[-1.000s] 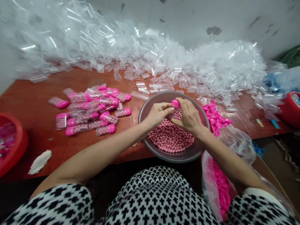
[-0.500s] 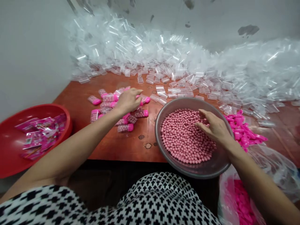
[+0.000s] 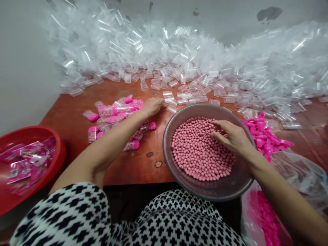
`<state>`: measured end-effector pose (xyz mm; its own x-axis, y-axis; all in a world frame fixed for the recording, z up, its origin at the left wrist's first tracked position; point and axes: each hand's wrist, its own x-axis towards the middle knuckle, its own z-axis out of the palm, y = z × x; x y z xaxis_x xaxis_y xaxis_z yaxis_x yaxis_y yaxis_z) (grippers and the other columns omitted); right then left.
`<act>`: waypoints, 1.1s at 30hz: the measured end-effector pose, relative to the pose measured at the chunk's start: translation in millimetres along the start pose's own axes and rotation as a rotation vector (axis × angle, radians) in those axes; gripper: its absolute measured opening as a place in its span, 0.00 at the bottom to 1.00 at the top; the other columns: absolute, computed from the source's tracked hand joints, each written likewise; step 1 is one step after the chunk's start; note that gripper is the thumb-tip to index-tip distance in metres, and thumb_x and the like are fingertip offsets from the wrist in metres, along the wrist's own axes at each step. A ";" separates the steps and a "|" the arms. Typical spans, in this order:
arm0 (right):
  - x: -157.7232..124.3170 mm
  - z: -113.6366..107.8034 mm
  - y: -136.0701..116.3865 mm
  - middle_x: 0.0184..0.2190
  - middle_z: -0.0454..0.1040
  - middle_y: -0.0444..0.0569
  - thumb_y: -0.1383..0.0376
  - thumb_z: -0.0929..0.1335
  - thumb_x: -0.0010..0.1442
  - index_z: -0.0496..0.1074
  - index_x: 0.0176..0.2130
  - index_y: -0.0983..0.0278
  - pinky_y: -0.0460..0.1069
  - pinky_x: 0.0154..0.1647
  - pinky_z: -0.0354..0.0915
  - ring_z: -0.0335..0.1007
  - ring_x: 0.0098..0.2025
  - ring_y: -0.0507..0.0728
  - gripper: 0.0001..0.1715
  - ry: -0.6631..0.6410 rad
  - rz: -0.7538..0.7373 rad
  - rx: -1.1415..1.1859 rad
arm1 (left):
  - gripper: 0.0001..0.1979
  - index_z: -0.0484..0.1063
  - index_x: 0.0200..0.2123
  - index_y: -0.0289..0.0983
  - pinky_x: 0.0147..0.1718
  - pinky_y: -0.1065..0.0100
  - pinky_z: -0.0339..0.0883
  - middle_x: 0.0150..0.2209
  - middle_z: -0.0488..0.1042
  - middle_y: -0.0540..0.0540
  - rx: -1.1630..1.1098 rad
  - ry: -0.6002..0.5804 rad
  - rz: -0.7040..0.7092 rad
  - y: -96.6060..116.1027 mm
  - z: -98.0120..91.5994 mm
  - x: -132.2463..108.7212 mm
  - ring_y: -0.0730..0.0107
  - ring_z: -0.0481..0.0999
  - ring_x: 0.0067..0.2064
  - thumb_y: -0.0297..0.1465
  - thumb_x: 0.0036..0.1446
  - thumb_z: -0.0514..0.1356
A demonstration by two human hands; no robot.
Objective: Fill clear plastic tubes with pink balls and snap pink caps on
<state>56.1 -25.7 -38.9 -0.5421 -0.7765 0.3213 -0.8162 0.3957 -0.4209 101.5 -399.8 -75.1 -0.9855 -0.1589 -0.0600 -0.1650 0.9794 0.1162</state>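
Note:
My left hand (image 3: pixel 154 106) is over the table beside the nearest clear plastic tubes (image 3: pixel 171 101), its fingers partly bent and nothing visible in them. Below and left of it lies a heap of small clear bottles with pink caps (image 3: pixel 118 112), filled with pink beads. My right hand (image 3: pixel 232 138) hovers inside the rim of a grey bowl (image 3: pixel 210 194), thumb and fingers apart, close to the round pink beads (image 3: pixel 201 153). Whether its fingertips touch the beads I cannot tell.
A large bank of clear tubes (image 3: pixel 179 51) lines the wall. Pink plastic caps (image 3: pixel 266 136) are piled right of the bowl, above a clear bag with more pink pieces (image 3: pixel 269 218). A red basin (image 3: pixel 60 153) with pink packets (image 3: pixel 30 164) stands at the left.
My left hand has moved right, from above the filled bottles to beside the loose clear tubes. My right hand stays over the beads. The view has shifted slightly.

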 end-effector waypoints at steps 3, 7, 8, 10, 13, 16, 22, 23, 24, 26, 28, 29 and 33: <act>1.3 -2.0 -2.7 0.50 0.79 0.57 0.60 0.68 0.63 0.74 0.53 0.64 0.57 0.43 0.75 0.79 0.41 0.60 0.20 0.005 0.012 0.042 | 0.17 0.72 0.54 0.38 0.47 0.66 0.66 0.52 0.79 0.41 -0.159 0.211 0.010 5.1 -17.7 -15.2 0.60 0.78 0.50 0.32 0.66 0.53; 6.2 -6.0 -8.0 0.44 0.81 0.54 0.60 0.70 0.61 0.77 0.49 0.64 0.55 0.44 0.74 0.78 0.40 0.59 0.17 0.135 0.146 0.180 | 0.14 0.75 0.49 0.39 0.42 0.66 0.67 0.43 0.81 0.44 -0.227 0.372 0.164 47.5 -55.3 -36.3 0.63 0.79 0.41 0.37 0.65 0.56; 6.4 -6.9 -9.6 0.43 0.81 0.53 0.59 0.71 0.60 0.77 0.48 0.64 0.55 0.44 0.74 0.78 0.41 0.59 0.17 0.188 0.197 0.240 | 0.14 0.76 0.48 0.39 0.42 0.66 0.67 0.43 0.81 0.44 -0.190 0.332 0.250 63.9 -63.3 -40.0 0.62 0.79 0.42 0.38 0.65 0.56; 3.1 -9.3 -13.8 0.42 0.81 0.51 0.57 0.71 0.59 0.77 0.46 0.63 0.54 0.45 0.74 0.78 0.42 0.58 0.17 0.282 0.280 0.379 | 0.14 0.77 0.47 0.39 0.40 0.66 0.67 0.43 0.81 0.43 -0.071 0.172 0.418 98.6 -72.2 -44.5 0.60 0.79 0.43 0.37 0.66 0.56; -13.5 -17.0 -23.2 0.42 0.82 0.49 0.58 0.71 0.60 0.78 0.45 0.63 0.52 0.45 0.74 0.78 0.43 0.56 0.15 0.380 0.302 0.513 | 0.13 0.78 0.41 0.37 0.36 0.66 0.67 0.40 0.80 0.39 0.186 -0.092 0.548 144.4 -64.6 -42.9 0.57 0.79 0.42 0.29 0.65 0.53; -41.9 -29.7 -29.6 0.40 0.82 0.48 0.61 0.70 0.61 0.78 0.43 0.63 0.50 0.43 0.74 0.78 0.41 0.55 0.11 0.462 0.263 0.483 | 0.15 0.78 0.38 0.31 0.33 0.63 0.68 0.41 0.79 0.32 0.397 -0.175 0.570 177.9 -41.1 -34.0 0.51 0.79 0.43 0.23 0.63 0.50; -108.5 -62.1 13.6 0.37 0.82 0.48 0.62 0.70 0.59 0.78 0.40 0.64 0.51 0.39 0.73 0.78 0.36 0.55 0.10 0.655 0.517 0.395 | 0.16 0.77 0.39 0.30 0.41 0.61 0.71 0.43 0.79 0.32 0.252 -0.208 0.683 225.6 -6.0 -21.3 0.52 0.79 0.46 0.21 0.62 0.49; -117.9 -66.4 27.5 0.37 0.81 0.48 0.61 0.70 0.59 0.78 0.40 0.64 0.51 0.38 0.73 0.78 0.36 0.55 0.11 0.681 0.568 0.361 | 0.15 0.77 0.39 0.31 0.43 0.61 0.71 0.43 0.79 0.34 0.166 -0.210 0.680 230.1 -3.2 -19.9 0.53 0.79 0.46 0.22 0.62 0.49; -126.0 -69.8 41.4 0.37 0.81 0.48 0.59 0.70 0.58 0.78 0.41 0.64 0.52 0.38 0.73 0.77 0.36 0.56 0.13 0.691 0.610 0.310 | 0.13 0.76 0.38 0.32 0.44 0.61 0.70 0.43 0.79 0.35 0.056 -0.216 0.660 232.9 -1.1 -18.6 0.54 0.79 0.46 0.24 0.62 0.51; -138.1 -74.4 65.4 0.37 0.81 0.49 0.59 0.69 0.59 0.79 0.41 0.64 0.53 0.39 0.72 0.77 0.37 0.57 0.14 0.647 0.663 0.190 | 0.11 0.76 0.38 0.34 0.45 0.61 0.70 0.42 0.80 0.39 -0.254 -0.240 0.588 233.3 1.2 -16.7 0.57 0.79 0.45 0.30 0.63 0.54; -143.2 -76.2 80.8 0.38 0.82 0.50 0.61 0.68 0.59 0.79 0.41 0.64 0.54 0.42 0.71 0.77 0.38 0.58 0.13 0.515 0.692 0.066 | 0.13 0.74 0.38 0.35 0.44 0.62 0.71 0.39 0.80 0.43 -0.646 -0.285 0.502 228.4 0.8 -16.7 0.59 0.79 0.42 0.39 0.62 0.57; -142.8 -75.9 85.0 0.38 0.82 0.51 0.62 0.68 0.59 0.79 0.41 0.65 0.54 0.44 0.70 0.77 0.38 0.58 0.13 0.422 0.708 0.001 | 0.15 0.74 0.38 0.35 0.43 0.63 0.72 0.38 0.79 0.44 -0.830 -0.312 0.453 225.0 -0.4 -17.9 0.61 0.78 0.41 0.42 0.60 0.60; -124.5 -67.8 86.9 0.44 0.81 0.56 0.58 0.67 0.63 0.79 0.45 0.64 0.56 0.46 0.68 0.77 0.45 0.64 0.16 0.056 0.835 -0.319 | 0.22 0.74 0.38 0.35 0.44 0.62 0.74 0.40 0.78 0.45 -1.301 -0.361 0.281 216.5 -10.2 -29.3 0.65 0.78 0.39 0.46 0.49 0.70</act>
<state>39.1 138.7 -58.0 -0.9864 -0.1531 0.0605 -0.1640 0.9451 -0.2826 94.2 -184.4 -38.1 -0.9596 0.2595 -0.1087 -0.0794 0.1207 0.9895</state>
